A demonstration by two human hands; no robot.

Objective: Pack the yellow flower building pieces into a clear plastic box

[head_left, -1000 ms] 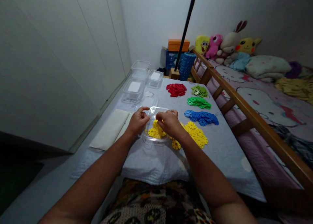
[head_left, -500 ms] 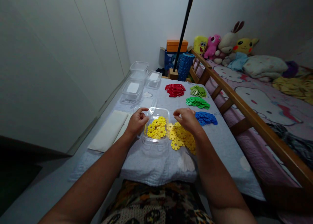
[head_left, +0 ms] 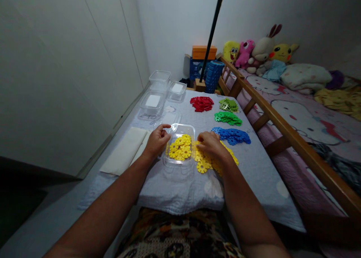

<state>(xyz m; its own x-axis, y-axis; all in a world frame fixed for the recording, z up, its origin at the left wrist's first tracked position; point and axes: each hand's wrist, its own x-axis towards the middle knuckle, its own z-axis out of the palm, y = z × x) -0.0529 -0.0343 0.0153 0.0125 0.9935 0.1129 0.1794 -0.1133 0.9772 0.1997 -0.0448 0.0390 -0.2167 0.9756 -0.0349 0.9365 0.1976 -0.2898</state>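
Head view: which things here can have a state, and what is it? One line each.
front container: open, partly filled with yellow pieces
yellow pile: loose, partly hidden
left hand: fingers bent, beside front container
right hand: fingers curled, over yellow pile
blue pile: loose, heaped
green pile: heaped
lime pile: heaped
red pile: heaped
rear containers: cannot tell if lidded
tablecloth: spread, wrinkled
cream cloth: lying flat

Table (head_left: 254, 190) under pale blue-grey cloth (head_left: 175, 198).
Right half, far to near: red pile (head_left: 202, 104), light-green pile (head_left: 229, 105), green pile (head_left: 228, 118), blue pile (head_left: 235, 137), yellow pile (head_left: 202, 166). Left half: clear containers (head_left: 152, 101) toward far end, off-white folded piece (head_left: 124, 149) nearer. Clear tub (head_left: 183, 129) sits just left of yellow.
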